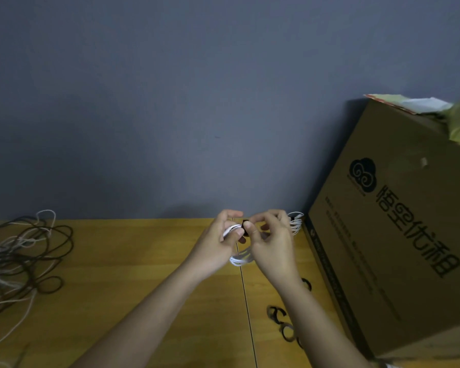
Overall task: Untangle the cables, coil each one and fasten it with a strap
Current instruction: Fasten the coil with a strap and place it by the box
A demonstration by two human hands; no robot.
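Both hands hold a coiled white cable (pixel 240 259) above the far edge of the wooden table (pixel 144 274). My left hand (pixel 218 245) grips the coil's left part, thumb and fingers curled round it. My right hand (pixel 271 243) pinches a black strap (pixel 246 227) at the coil's middle; loops of the same cable stick out past its fingers at the right. A tangle of brown and white cables (pixel 19 261) lies at the table's left edge. Several loose curled black straps (pixel 282 321) lie on the table under my right forearm.
A large cardboard box (pixel 391 224) with printed characters stands at the right, close to my right hand. A grey wall (pixel 170 102) rises straight behind the table. A seam (pixel 246 301) runs down the tabletop between my forearms.
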